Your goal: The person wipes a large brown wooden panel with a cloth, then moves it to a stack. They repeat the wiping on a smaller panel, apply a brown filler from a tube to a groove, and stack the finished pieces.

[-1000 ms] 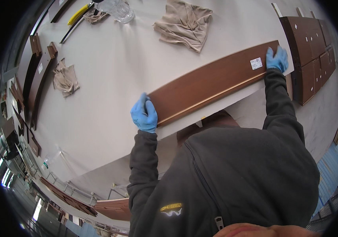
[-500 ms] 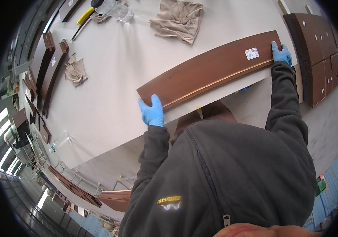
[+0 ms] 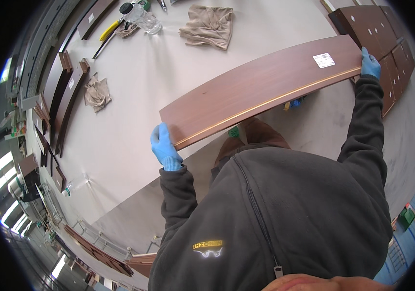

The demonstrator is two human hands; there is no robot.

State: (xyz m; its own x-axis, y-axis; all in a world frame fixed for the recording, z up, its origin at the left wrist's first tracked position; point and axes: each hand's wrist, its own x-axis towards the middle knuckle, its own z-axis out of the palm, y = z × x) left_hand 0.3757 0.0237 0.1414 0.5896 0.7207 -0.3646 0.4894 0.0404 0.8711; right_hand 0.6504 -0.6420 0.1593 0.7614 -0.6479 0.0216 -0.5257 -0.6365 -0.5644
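Between my two blue-gloved hands is a long brown wooden panel (image 3: 261, 87) with a curved far edge and a pale groove along its near edge. A white label (image 3: 324, 60) is stuck near its right end. My left hand (image 3: 164, 145) grips the left end, fingers partly hidden at the panel's edge. At the other end, my right hand (image 3: 370, 63) grips the right edge, its far fingers out of sight. The panel is raised over the near edge of the white table (image 3: 130, 145), tilted with its right end farther away.
Beige cloths (image 3: 207, 26) lie on the table, one more at left (image 3: 98, 93). A clear bottle (image 3: 142, 19) with a black cap and a yellow-handled tool (image 3: 110, 30) are at the far left. Brown curved pieces (image 3: 69, 104) line the left; stacked brown panels (image 3: 370, 34) stand right.
The panel has come up off the table in both hands and grown larger in view. My left hand moved left and my right hand moved right, with the panel's ends.
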